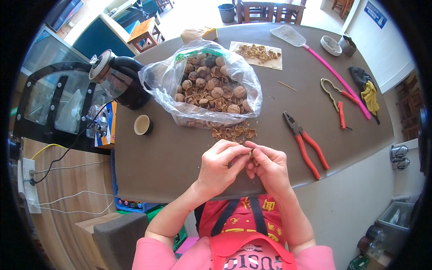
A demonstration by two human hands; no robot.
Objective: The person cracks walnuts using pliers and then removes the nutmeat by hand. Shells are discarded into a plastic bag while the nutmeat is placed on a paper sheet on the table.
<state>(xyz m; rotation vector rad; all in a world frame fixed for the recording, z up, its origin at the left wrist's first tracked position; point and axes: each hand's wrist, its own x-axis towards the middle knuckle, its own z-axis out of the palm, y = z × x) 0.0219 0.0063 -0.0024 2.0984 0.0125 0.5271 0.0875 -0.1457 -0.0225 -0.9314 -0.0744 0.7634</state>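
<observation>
My left hand and my right hand meet near the front edge of the table, fingertips pinched on a small piece of walnut, mostly hidden by the fingers. Just beyond them lies a pile of broken walnut shells. Behind it stands an open clear plastic bag with whole walnuts and shell pieces. Farther back, shelled walnut kernels rest on a sheet of paper. Pliers with red handles lie to the right of my hands.
A small cup and a glass pot of dark liquid stand at left. At right lie a pink-handled fly swatter, a red-handled tool and gloves. A thin stick and a round ashtray are farther back.
</observation>
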